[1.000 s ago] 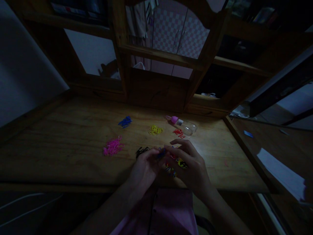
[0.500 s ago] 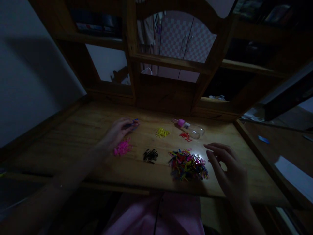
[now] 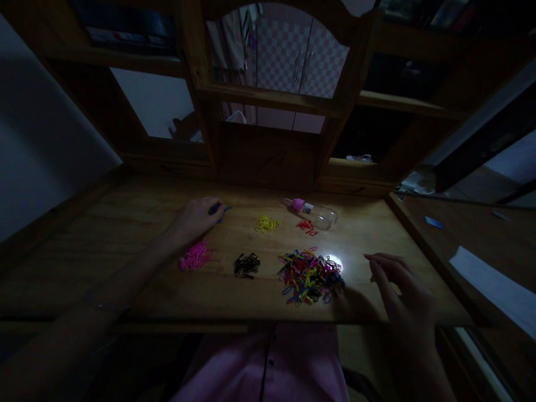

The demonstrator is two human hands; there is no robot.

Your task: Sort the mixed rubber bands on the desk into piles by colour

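Observation:
My left hand (image 3: 200, 216) is over the back left of the desk, its fingers closed on small blue paper clips (image 3: 226, 209). Just in front of that wrist lies a heap of pink paper clips (image 3: 196, 255). My right hand (image 3: 404, 285) hovers right of a mixed pile of coloured paper clips (image 3: 312, 276), thumb and forefinger close together but slightly apart, with nothing visible between them. Separate little heaps of black clips (image 3: 247, 264), yellow clips (image 3: 267, 224) and red clips (image 3: 307, 226) lie across the middle.
A clear bottle with a pink cap (image 3: 320, 215) lies on its side behind the red clips. The wooden desk (image 3: 138, 206) has a shelf unit (image 3: 268, 153) along its back. At the right, a lower brown surface holds a white paper sheet (image 3: 494, 287) and a blue card (image 3: 433, 222).
My right hand has moved right, away from the mixed pile, and its fingertips have drawn closer together. My left hand's fingers have curled down over the blue clips. The whole view has shifted slightly.

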